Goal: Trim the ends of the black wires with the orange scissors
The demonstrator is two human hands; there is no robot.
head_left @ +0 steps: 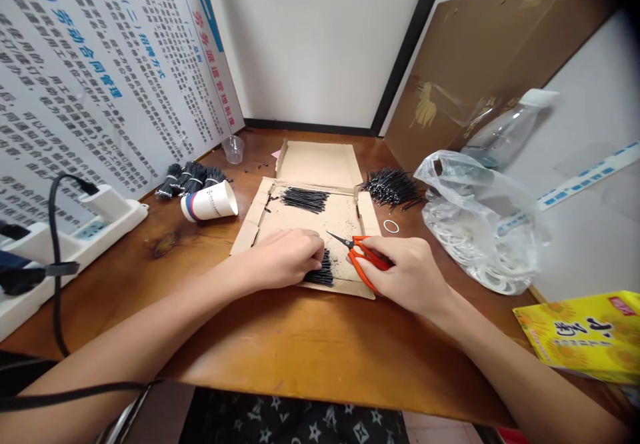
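Observation:
My right hand (413,267) is closed around the orange handles of a pair of small scissors (357,252). Their dark, narrow blades point left, toward my other hand, with the tips slightly parted. My left hand (287,257) has its fingers curled together on the near pile of short black wires (323,272); the fingertips are partly hidden, and part of that pile lies under them. Both hands are over an opened flat cardboard box (345,214). Farther back in the box lies a second row of black wires (305,199). Dark crumbs are scattered on the cardboard.
Right of the box are a loose heap of black wires (393,187), a white ring (391,227) and a plastic bag of white rings (480,244). A paper cup (210,202), tied black bundles (190,179) and a power strip (95,231) stand left. A yellow packet (583,334) lies right.

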